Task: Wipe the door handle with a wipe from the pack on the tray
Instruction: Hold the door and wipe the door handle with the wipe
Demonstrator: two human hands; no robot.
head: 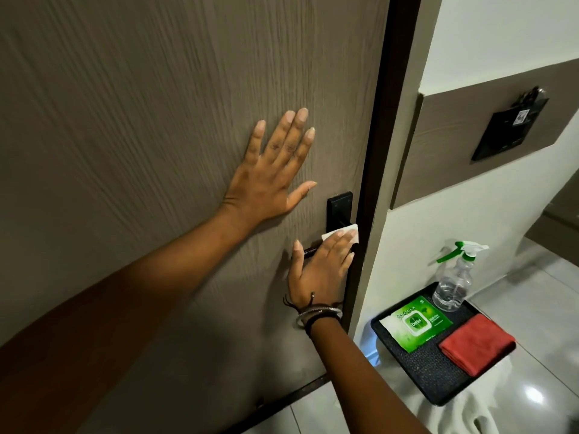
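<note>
The right hand (319, 267) is gripping the white wipe (341, 234) around the black handle (340, 211), the left hand (269, 180) is lying flat and unclenched on the door (156, 104) above, and the pack (415, 322) is sitting on the tray (426, 371) by the wall.

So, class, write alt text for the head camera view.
A right hand presses a white wipe onto a black door handle while the left hand lies flat on the door. A tray sits on the floor nearby.
</note>
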